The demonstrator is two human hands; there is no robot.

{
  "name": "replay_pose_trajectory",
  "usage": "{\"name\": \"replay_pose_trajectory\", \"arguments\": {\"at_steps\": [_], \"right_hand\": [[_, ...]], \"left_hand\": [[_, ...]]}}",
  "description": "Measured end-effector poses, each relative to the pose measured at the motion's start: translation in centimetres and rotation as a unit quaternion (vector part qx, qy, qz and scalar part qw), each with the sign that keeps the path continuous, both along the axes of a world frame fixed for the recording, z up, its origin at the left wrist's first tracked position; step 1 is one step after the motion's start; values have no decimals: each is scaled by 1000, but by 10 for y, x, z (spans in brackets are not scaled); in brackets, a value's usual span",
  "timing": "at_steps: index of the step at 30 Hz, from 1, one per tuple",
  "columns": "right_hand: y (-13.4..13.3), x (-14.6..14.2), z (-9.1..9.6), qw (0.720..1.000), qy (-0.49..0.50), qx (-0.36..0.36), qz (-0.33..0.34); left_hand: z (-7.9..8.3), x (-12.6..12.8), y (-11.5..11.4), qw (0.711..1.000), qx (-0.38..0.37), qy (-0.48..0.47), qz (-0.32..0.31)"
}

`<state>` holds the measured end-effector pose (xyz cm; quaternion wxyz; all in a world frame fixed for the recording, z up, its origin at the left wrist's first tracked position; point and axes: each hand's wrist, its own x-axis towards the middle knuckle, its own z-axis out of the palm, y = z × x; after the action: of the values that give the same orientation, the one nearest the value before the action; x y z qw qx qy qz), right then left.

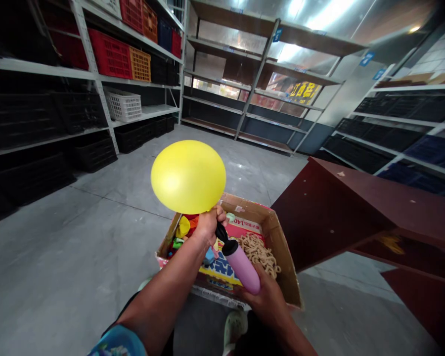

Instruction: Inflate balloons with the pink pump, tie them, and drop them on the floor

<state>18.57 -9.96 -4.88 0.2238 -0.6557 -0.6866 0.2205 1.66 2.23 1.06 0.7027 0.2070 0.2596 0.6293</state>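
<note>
A yellow inflated balloon [188, 176] rises above the box, its neck down at my left hand [209, 223]. The fingers of that hand are closed around the neck, by the black nozzle end of a balloon pump [241, 267]. My right hand [265, 294] wraps round the pump's pink barrel near its lower end. Beneath both hands is an open cardboard box [287, 252]. Several deflated balloons [183, 226] in yellow, orange, green and blue lie at its left, and a heap of beige rope [257, 253] lies at its right.
Dark red furniture panels [333, 217] stand close at the right. Metal shelving [244, 106] spans the back, and racks with red crates [109, 53] and a white basket [123, 105] line the left. Dark bins [408, 136] fill the right rack. Grey floor [77, 242] surrounds the box.
</note>
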Motion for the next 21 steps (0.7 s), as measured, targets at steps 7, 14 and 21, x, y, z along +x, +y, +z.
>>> {"name": "replay_pose_trajectory", "arguments": {"at_steps": [7,14,21], "right_hand": [[-26,40,1,999,-13,1,31],[-43,73,-17,999,-46,-4,12],[-8,25,-7,997,-67,27,-9]], "left_hand": [[4,-10,5,999,-12,-29,18],[0,-18,7,1000,-15,-21,7],[-7,0,7,999,-16,-36,17]]}}
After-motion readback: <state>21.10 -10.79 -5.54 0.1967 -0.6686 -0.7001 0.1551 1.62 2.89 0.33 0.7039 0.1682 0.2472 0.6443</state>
